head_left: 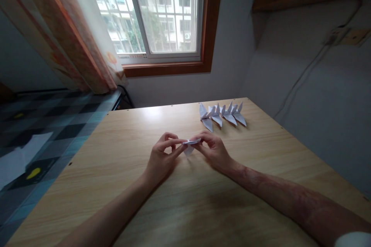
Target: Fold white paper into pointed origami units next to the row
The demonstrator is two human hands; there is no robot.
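Observation:
A small folded white paper piece (190,144) is held just above the wooden table (130,135) near its middle. My left hand (162,158) pinches its left end with thumb and forefinger. My right hand (213,148) pinches its right end, fingers curled round it. Beyond my right hand, a row of several finished white folded paper figures (222,115) lies on the table, their pointed wings sticking up.
The table stands against a grey wall on the right, with a cable (301,81) running down it. A window (162,11) with a wooden frame is behind the table, a curtain (66,34) at its left. A bed with a checked cover (43,131) lies left.

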